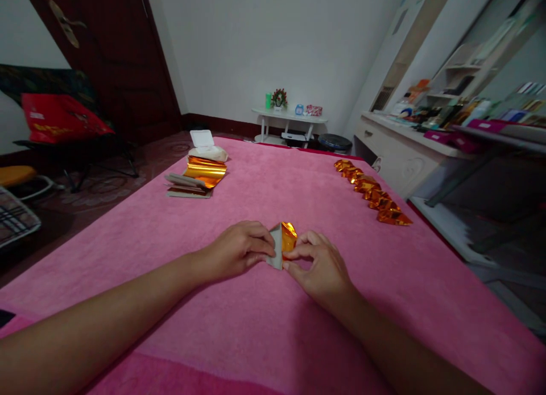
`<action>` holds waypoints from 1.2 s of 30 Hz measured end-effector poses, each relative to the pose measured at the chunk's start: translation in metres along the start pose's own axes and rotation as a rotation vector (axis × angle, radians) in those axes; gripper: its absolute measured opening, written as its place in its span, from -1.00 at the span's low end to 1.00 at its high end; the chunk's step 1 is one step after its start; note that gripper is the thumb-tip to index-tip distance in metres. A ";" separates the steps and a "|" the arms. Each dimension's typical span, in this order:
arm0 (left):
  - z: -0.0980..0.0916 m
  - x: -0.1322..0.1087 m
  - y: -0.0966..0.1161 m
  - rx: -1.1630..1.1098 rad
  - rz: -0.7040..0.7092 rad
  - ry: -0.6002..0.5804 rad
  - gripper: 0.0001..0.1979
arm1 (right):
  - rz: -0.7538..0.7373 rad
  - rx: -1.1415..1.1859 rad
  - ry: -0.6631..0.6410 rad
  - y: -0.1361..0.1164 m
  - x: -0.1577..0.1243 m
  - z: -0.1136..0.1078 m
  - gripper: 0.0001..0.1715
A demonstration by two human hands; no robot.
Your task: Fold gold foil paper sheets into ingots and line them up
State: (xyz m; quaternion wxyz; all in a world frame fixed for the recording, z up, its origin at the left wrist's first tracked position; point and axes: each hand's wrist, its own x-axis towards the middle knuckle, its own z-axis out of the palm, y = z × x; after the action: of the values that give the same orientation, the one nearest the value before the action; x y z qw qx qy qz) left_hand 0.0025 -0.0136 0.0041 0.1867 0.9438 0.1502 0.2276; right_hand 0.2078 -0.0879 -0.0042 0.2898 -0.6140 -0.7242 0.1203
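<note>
A partly folded piece of gold foil paper (pixel 277 248) lies in the middle of the pink cloth, its dull grey back facing left and its shiny gold side facing right. My left hand (pixel 245 246) is closed on its left edge. From the right, my right hand (pixel 318 261) pinches the paper between thumb and forefinger. To the far left rests a stack of foil sheets (pixel 205 171), some gold side up, some grey. Along the right side runs a row of folded gold foil pieces (pixel 371 191), overlapping one another.
Behind the foil stack sits a white pack with an open lid (pixel 202 139). The pink cloth (pixel 273 179) covers the whole work surface. Beyond it stand a small white table (pixel 290 117) with a potted plant and a cluttered desk (pixel 409 139) at right. A red bag (pixel 63 117) rests on a chair.
</note>
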 end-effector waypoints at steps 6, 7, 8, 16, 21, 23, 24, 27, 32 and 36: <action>0.005 0.006 -0.007 -0.126 -0.022 -0.007 -0.84 | -0.009 0.004 0.010 0.000 0.000 0.000 -0.89; 0.006 0.007 -0.007 -0.126 -0.013 -0.007 -0.84 | -0.008 0.004 0.010 0.000 0.001 0.000 -0.89; 0.006 0.008 -0.007 -0.120 -0.002 -0.006 -0.83 | -0.009 0.005 0.008 0.000 0.001 0.000 -0.88; 0.000 0.013 0.011 0.155 0.097 -0.096 -0.81 | -0.008 -0.001 0.005 0.001 0.000 0.000 -0.89; 0.008 0.017 0.010 0.038 -0.020 -0.037 -0.85 | -0.021 0.004 0.006 0.002 0.001 0.001 -0.92; 0.011 0.017 0.006 -0.004 -0.059 -0.013 -0.84 | -0.023 0.001 0.001 0.002 0.001 0.001 -0.92; 0.012 0.016 0.004 -0.019 -0.084 0.000 -0.84 | -0.022 -0.001 0.001 0.002 0.001 0.000 -0.92; 0.012 0.015 0.002 -0.057 -0.152 0.041 -0.87 | -0.022 0.000 0.009 0.003 0.001 0.000 -0.91; 0.015 0.015 0.002 -0.115 -0.239 0.078 -0.90 | -0.015 -0.002 0.001 0.003 0.001 0.000 -0.91; 0.019 0.016 0.002 -0.154 -0.304 0.113 -0.90 | -0.004 -0.013 -0.004 0.002 0.001 0.001 -0.92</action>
State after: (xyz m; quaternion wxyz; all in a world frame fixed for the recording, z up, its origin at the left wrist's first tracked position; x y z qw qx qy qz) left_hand 0.0254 -0.0151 -0.0045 0.2820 0.8788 0.2834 0.2604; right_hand 0.2093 -0.0866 -0.0060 0.2845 -0.6141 -0.7269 0.1163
